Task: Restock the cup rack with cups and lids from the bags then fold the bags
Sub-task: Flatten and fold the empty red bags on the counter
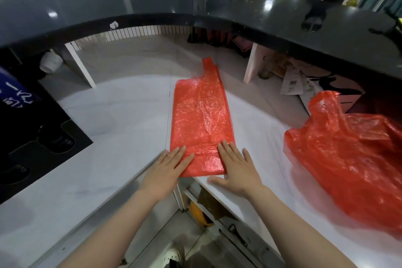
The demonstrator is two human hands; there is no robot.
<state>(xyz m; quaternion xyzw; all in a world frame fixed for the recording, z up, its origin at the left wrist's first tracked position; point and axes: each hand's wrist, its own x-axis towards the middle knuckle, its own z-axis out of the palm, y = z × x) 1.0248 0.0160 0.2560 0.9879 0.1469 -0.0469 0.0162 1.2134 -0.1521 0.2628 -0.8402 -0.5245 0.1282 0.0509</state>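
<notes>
A red plastic bag point(201, 115) lies flat on the white counter point(121, 115), folded lengthwise into a long strip with its handles pointing away from me. My left hand point(168, 169) presses flat on the strip's near left corner, fingers straight. My right hand point(236, 164) lies flat on the near right corner, fingers spread, thumb on the counter edge. A second red bag point(348, 159) sits crumpled and puffed up at the right, untouched. At the left edge stands the black cup rack point(32, 137) with round holes.
A raised black countertop point(239, 6) curves across the back, with papers and a jar point(264, 69) under it at the right. A white cup point(51, 62) lies under it at the left. A person stands beyond it at top right. Shelves open below the counter edge.
</notes>
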